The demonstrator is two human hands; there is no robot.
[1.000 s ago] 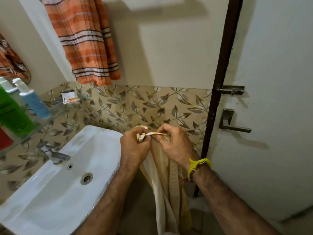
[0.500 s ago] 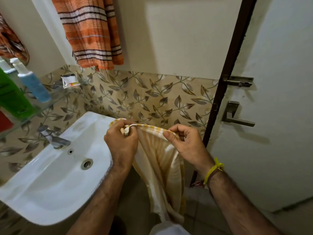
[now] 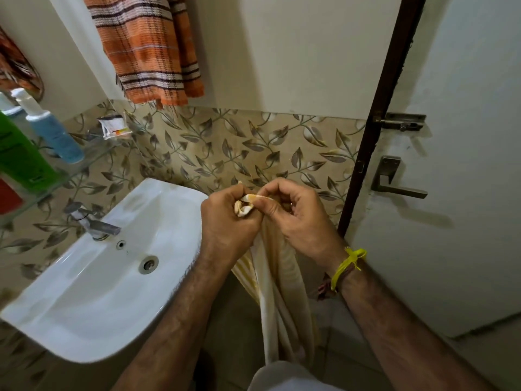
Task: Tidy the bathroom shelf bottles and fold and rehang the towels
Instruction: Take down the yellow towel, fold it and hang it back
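Two hands meet in front of the chest, just beyond the right-hand corner of the white ceramic washbasin (image 3: 93, 283), and both pinch the top hem of a pale cream towel with faint yellow stripes (image 3: 277, 289). The left hand (image 3: 225, 221) is closed with a bunched corner of the hem showing between thumb and fingers; the right hand (image 3: 298, 218) nips the hem right beside it between thumb and forefinger, the other fingers curled. Below the hands the cloth hangs in long loose pleats toward the floor, clear of the basin rim.

Folding looks like the step in hand: the two upper corners appear gathered together, which would halve the towel lengthwise. An orange checked towel with dark stripes (image 3: 149, 49) hangs on the wall above the basin's far edge, so one towel seems dealt with. On the glass shelf (image 3: 84, 167) at left stand a green plastic bottle (image 3: 19, 153) and a blue bottle with a white cap (image 3: 52, 131), upright near its front edge.

Next, the corners need matching squarely, then one hand must slide down to straighten the hanging pleats before a second fold and hanging on the wall, where no rail is visible.
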